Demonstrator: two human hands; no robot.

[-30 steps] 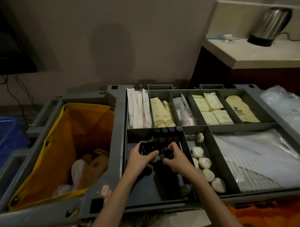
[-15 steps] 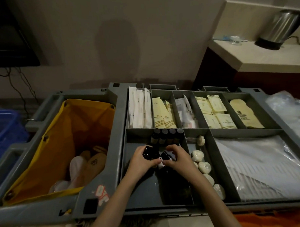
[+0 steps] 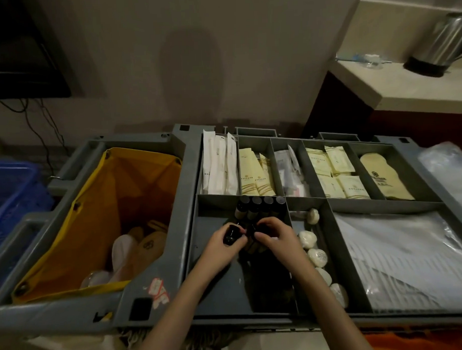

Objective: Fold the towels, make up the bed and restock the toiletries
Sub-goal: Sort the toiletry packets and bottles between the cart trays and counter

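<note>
Dark capped bottle [image 3: 230, 233] in left hand [image 3: 222, 247]

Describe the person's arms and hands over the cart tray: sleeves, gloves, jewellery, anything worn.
Both forearms are bare as far as the frame shows; no sleeve edge is visible. The left hand and right hand wear no gloves. No watch, bracelet or ring can be made out, though the light is dim.

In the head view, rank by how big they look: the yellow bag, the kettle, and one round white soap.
1. yellow bag, by far the largest.
2. kettle; it sits farther back, so its true size is understated.
3. round white soap.
</note>
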